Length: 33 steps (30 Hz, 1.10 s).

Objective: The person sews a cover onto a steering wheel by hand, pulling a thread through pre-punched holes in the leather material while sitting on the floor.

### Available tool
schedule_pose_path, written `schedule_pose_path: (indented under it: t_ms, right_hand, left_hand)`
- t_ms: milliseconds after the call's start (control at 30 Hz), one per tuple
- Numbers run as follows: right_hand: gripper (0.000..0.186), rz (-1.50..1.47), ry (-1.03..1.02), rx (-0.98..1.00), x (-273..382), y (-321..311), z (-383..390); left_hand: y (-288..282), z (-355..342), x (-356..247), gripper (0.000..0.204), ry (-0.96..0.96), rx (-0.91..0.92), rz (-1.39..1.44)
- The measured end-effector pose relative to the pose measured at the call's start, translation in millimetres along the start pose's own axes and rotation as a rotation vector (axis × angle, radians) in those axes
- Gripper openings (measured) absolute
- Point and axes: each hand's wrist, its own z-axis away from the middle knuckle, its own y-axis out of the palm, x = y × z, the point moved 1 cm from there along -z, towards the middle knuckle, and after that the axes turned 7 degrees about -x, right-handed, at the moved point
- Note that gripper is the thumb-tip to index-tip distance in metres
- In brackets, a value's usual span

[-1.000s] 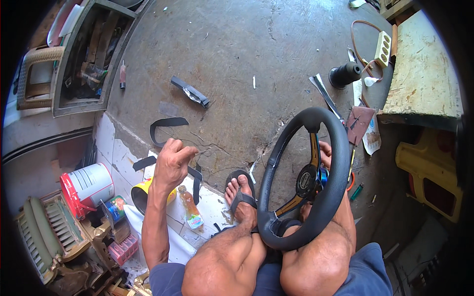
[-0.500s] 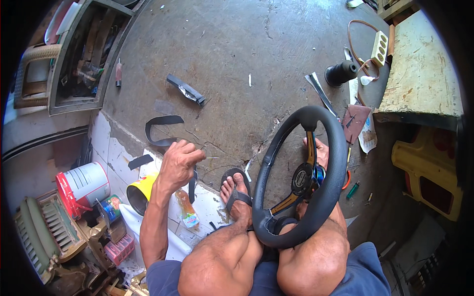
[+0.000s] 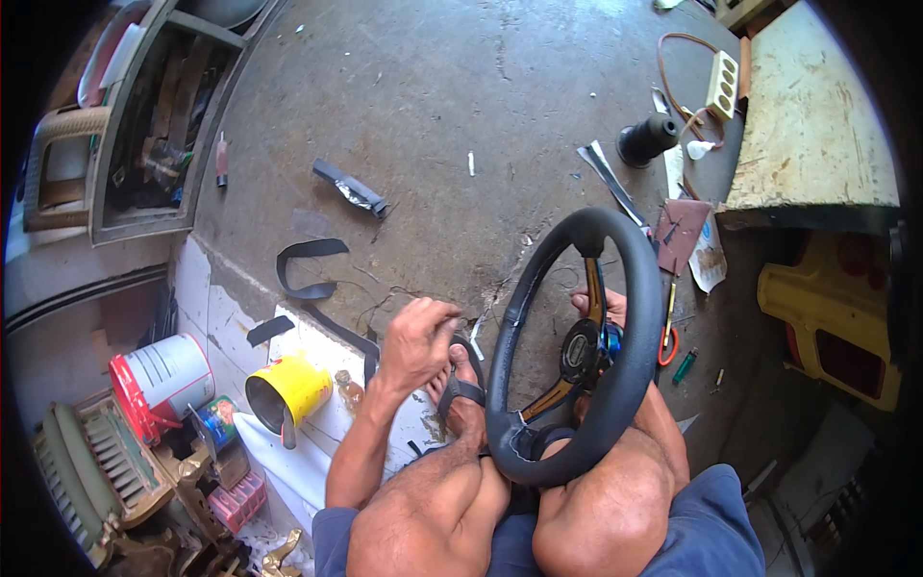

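Note:
A black leather-covered steering wheel (image 3: 638, 385) stands tilted against my knees, with bronze-and-black spokes (image 3: 550, 396) and a line of light stitching along its inner edge. My left hand (image 3: 415, 341) is closed in a pinch left of the wheel, above my sandalled foot (image 3: 463, 389). The needle in its fingers shows only in the earlier frame; it cannot be made out now. Seen through the wheel, my right hand (image 3: 608, 308) is behind the upper spoke with its fingers curled. What it holds is partly hidden by the spoke and rim.
Black strips (image 3: 312, 252) lie on the floor to the left. A yellow can (image 3: 300, 385), a small bottle (image 3: 348, 392) and a white-and-red bucket (image 3: 168, 380) stand at lower left. To the right are a black thread cone (image 3: 647, 141), orange-handled scissors (image 3: 667, 346), a green lighter (image 3: 685, 366) and a power strip (image 3: 722, 87).
My left hand has moved right, toward the wheel, and slightly down. The fingers of my right hand have shifted behind the spoke. The wheel stays propped on my knees.

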Motion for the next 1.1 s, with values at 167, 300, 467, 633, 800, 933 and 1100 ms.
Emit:
schedule_pose_path:
  t_ms: [167, 300, 467, 633, 800, 933, 1100]
  right_hand:
    - [0.028, 0.020, 0.126, 0.107, 28.0, 13.0, -2.1]
    - [0.038, 0.205, 0.074, 0.160, 41.7, 22.7, -6.8]
    - [0.038, 0.259, 0.102, 0.176, 50.2, 27.7, -11.0]
    - [0.032, 0.198, 0.019, 0.135, 16.8, 34.6, -18.2]
    - [0.023, -0.046, 0.235, 0.236, 0.4, 35.0, -29.0]
    - [0.019, -0.179, 0.227, 0.175, -8.0, 43.9, -24.3]
    - [0.020, -0.248, 0.164, -0.019, -6.5, 44.6, -27.2]
  left_hand:
    - [60.8, 0.6, -8.7, 0.012, 0.035, -0.017, 0.033]
    - [95.3, -5.8, -12.0, 0.009, 0.088, -0.007, 0.061]
    - [107.2, -6.2, -16.9, 0.010, 0.107, -0.009, 0.043]
    - [114.0, -3.0, -13.6, 0.009, 0.088, -0.036, 0.028]
    - [129.9, 0.3, -17.1, 0.009, -0.067, -0.059, 0.139]
    - [127.9, 0.4, -17.7, 0.015, -0.297, -0.028, 0.220]
    - [131.7, 3.8, -17.0, 0.016, -0.288, -0.046, 0.207]
